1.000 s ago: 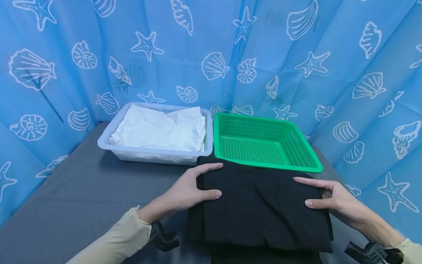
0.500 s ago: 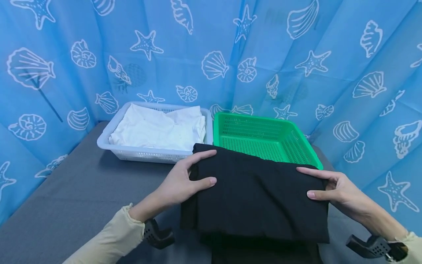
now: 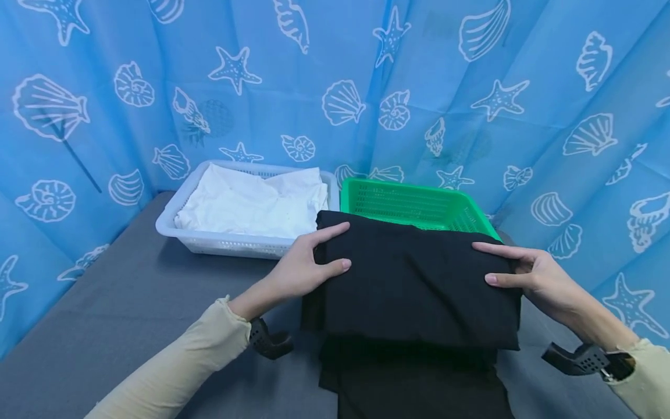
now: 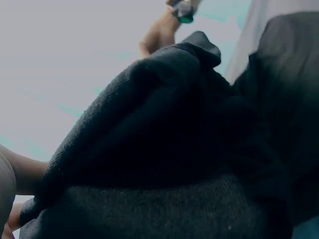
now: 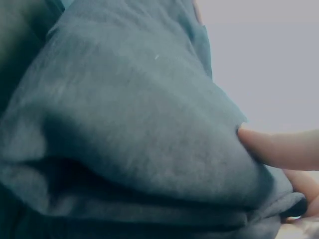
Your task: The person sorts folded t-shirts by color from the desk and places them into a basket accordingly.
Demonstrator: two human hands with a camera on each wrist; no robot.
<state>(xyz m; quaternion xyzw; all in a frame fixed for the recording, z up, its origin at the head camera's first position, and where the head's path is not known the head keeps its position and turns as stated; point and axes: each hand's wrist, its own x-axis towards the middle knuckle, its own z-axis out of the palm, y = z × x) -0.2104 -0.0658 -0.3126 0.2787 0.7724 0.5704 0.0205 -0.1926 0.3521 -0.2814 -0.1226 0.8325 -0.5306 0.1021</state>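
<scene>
The left hand pinches the left edge of the folded black cloth, thumb on top and fingers hidden under it, and the right hand pinches the right edge the same way, so the soft bundle hangs between them, off the grey table and over the near rim of the green plastic basket. To do this well, both hands should stay level and hold firm so the folds do not slip open. More black cloth lies below, and the white plastic basket holds folded white cloth.
</scene>
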